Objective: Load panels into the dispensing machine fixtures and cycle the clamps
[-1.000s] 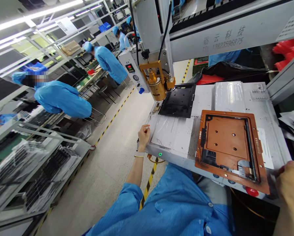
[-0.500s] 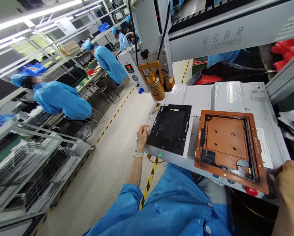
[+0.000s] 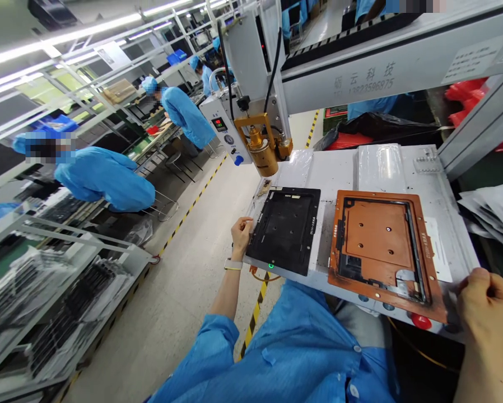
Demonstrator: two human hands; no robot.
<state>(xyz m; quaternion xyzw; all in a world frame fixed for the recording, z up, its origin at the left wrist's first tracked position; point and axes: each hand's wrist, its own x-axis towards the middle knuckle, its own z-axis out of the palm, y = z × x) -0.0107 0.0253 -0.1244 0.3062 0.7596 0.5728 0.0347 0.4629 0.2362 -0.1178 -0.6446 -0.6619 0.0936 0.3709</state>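
Note:
My left hand [image 3: 240, 234] is at the left edge of the white machine table [image 3: 324, 246], fingers curled, beside a black rectangular fixture plate [image 3: 285, 230]. What those fingers close on, if anything, is hidden. At the table's right front corner, my right hand [image 3: 489, 305] is closed like a fist; its fingertips cannot be seen. Nearest to it lies an orange-brown fixture plate [image 3: 375, 235] with a black frame-shaped part [image 3: 411, 224] set in its recess. Above the back of the black plate hangs a brass-coloured dispensing head [image 3: 263, 154], apart from it.
A control box [image 3: 225, 131] with a red display is beside the head. Clear plastic-wrapped packs [image 3: 381, 168] lie at the table's back. A red button [image 3: 421, 321] is on the front edge. Racks [image 3: 66, 302] stand left; co-workers in blue [image 3: 104, 173] sit beyond the aisle.
The view has shifted slightly, so the table and plates appear a little further left and lower. Both hands stay at the table's edges, and the dispensing head keeps its place over the table.

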